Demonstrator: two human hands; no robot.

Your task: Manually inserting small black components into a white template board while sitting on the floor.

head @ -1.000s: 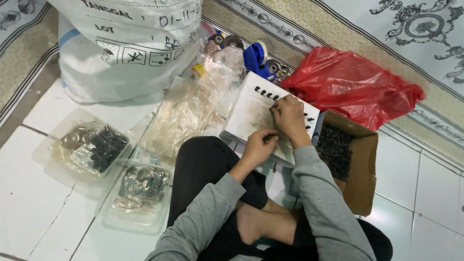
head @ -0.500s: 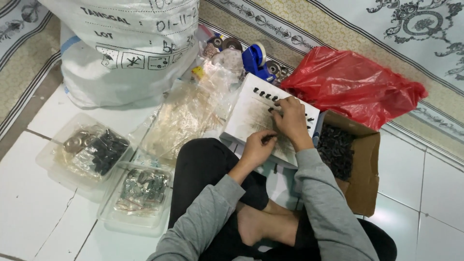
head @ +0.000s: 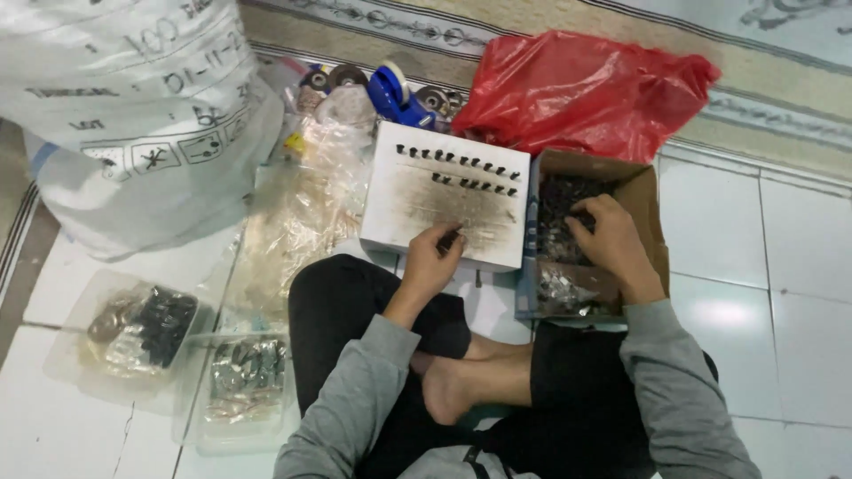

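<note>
**A:** What have I got on the head camera right now?

**B:** I see the left hand (head: pixel 435 257) resting on the near edge of the white block (head: pixel 448 197), fingers pinched closed around a small dark piece (head: pixel 450 238) that touches the block's smudged top. Two rows of similar dark pieces (head: pixel 461 170) stand in the block near its far edge

**A:** And the other hand?

**B:** My right hand (head: pixel 612 239) is down inside the cardboard box (head: pixel 652 222), just right of the block, fingers curled over the heap of small dark parts (head: pixel 559 200). Whether it actually grips any of them I cannot tell; the fingertips are buried in the pile

**A:** What lies around all that?

**B:** Everything sits on the tiled floor (head: pixel 754 266). A red plastic bag (head: pixel 586 89) lies behind the box, touching its far side. A blue tape dispenser (head: pixel 395 93) sits behind the block. To the left there are crumpled clear bags (head: pixel 302 213), a big white sack (head: pixel 133 115), and two clear plastic trays (head: pixel 80 372) with bagged dark and metallic parts. The legs are crossed, bare feet (head: pixel 461 381) just below the block
</note>
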